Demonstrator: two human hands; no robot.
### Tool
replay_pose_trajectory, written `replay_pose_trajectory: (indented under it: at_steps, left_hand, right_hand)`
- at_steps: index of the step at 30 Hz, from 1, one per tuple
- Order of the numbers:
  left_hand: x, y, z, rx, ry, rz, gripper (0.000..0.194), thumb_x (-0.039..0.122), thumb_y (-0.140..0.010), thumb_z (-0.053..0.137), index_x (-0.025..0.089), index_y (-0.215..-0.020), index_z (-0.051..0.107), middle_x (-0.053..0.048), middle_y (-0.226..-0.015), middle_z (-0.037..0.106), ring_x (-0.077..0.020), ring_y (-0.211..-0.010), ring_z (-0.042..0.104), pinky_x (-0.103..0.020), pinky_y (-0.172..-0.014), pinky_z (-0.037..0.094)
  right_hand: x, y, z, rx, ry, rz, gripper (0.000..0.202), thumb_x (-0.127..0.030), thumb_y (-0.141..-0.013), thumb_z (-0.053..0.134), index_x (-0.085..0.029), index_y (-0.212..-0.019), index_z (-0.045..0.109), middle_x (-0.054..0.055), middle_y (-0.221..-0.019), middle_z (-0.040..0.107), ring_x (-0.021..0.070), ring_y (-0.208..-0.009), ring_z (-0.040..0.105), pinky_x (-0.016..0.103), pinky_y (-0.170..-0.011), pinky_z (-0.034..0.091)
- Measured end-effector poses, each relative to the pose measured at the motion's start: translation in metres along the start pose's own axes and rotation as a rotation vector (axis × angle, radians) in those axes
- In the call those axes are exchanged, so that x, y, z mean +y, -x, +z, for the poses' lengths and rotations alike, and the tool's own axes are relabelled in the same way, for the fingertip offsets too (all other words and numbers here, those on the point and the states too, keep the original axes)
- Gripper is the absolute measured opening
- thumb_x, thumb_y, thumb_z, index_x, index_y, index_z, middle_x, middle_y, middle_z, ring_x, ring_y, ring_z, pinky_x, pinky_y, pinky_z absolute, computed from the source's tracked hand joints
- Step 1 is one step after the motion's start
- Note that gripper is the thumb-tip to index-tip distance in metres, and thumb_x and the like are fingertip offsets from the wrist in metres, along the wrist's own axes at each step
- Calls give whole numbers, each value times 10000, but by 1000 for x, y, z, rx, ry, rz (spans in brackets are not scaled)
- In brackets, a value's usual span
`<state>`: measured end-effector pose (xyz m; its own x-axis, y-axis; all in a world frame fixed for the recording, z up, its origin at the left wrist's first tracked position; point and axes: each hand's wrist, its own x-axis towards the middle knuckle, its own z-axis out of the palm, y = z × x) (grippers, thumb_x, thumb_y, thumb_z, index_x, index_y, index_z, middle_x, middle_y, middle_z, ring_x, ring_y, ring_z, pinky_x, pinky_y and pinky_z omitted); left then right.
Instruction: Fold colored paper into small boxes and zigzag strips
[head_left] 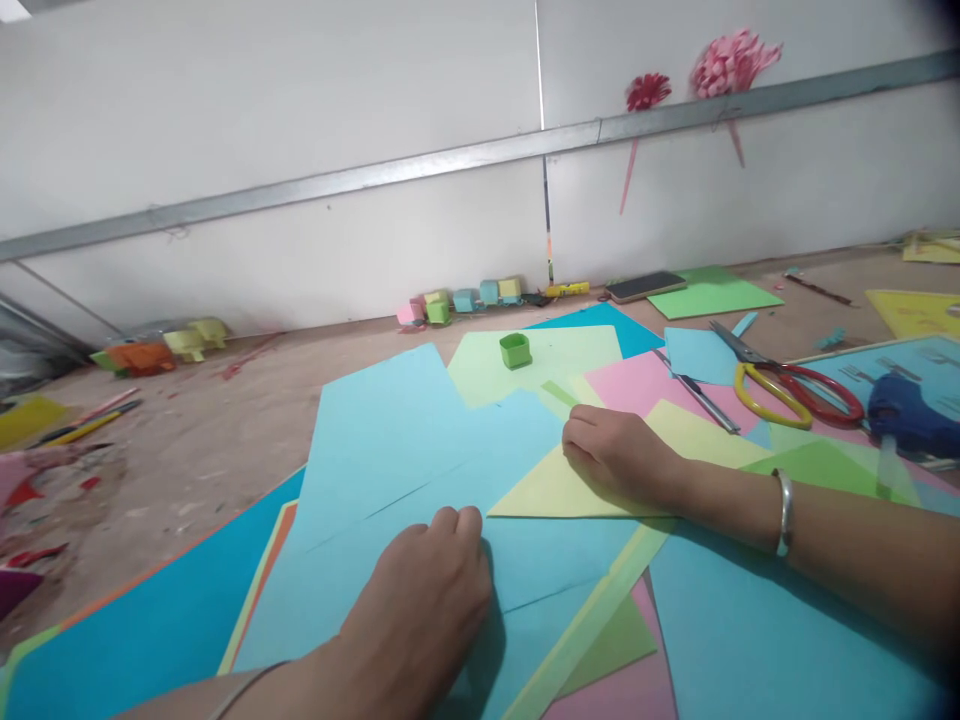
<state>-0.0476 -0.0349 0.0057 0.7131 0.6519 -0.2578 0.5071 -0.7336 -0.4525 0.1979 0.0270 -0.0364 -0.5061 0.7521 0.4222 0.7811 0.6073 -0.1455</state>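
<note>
My left hand rests on a large light-blue paper sheet, its fingers curled under and out of sight. Dark lines run across that sheet. To the right, my right hand lies over a pale yellow paper piece, also with curled fingers. A short green strip shows just beyond its fingertips; whether the fingers grip it is hidden. Farther back, a small folded green paper ring stands on a pale green sheet. A long pale green strip slants between my arms.
Scissors with red and yellow handles, a grey cutter-like tool and a blue glue gun lie at right. A phone and small paper blocks line the wall. Pens and orange pieces are left.
</note>
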Motion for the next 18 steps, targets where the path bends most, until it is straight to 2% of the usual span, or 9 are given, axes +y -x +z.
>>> replay_pose_trajectory:
  at_steps: [2,5,7,8,10,13,18]
  left_hand:
    - [-1,6,-4,41,-2,-37,230,-32,-637,506,176,-631,602,-65,-639,545,-199,-563,488,-273,-422,262]
    - [1,4,-13,260,29,-30,263,-30,-662,459,176,-719,612,-74,-695,568,-219,-594,496,-302,-455,351]
    - [4,-7,-17,403,120,69,301,-15,-741,430,157,-888,629,-93,-828,602,-223,-671,517,-324,-516,420]
    - [6,-15,-18,425,182,136,322,-4,-792,413,144,-993,617,-93,-878,608,-214,-708,524,-323,-558,448]
    - [6,-32,-17,393,279,227,318,31,-866,389,122,-1110,573,-84,-906,605,-195,-722,515,-313,-600,463]
    - [4,-49,-9,367,329,278,236,155,-971,370,149,-1106,563,-70,-909,607,-201,-745,521,-324,-633,459]
    - [-4,-52,-5,378,349,318,279,199,-1008,311,152,-1114,565,-67,-904,615,-192,-721,510,-324,-635,432]
  right_hand:
    - [0,0,-1,-3,-5,0,230,-96,-892,442,-169,-687,516,26,-706,500,132,-602,376,275,-536,232]
    - [-1,1,0,-11,-13,7,225,-92,-893,451,-166,-692,521,32,-721,510,132,-606,378,278,-539,229]
    - [-1,0,0,-19,-19,19,220,-95,-892,462,-166,-694,524,34,-725,513,134,-610,378,281,-544,229]
    - [-1,0,0,-24,-25,26,214,-99,-891,470,-166,-695,525,34,-726,515,135,-611,378,283,-546,229]
    - [-1,-1,-1,-36,-44,43,196,-113,-887,487,-167,-703,529,34,-736,527,137,-618,389,282,-549,236]
    - [2,-2,-3,-51,-100,84,170,-132,-881,517,-170,-717,540,30,-759,564,136,-653,449,270,-563,267]
    - [11,-7,-8,-46,-187,218,153,-151,-820,595,-177,-678,545,9,-704,588,129,-639,494,253,-554,285]
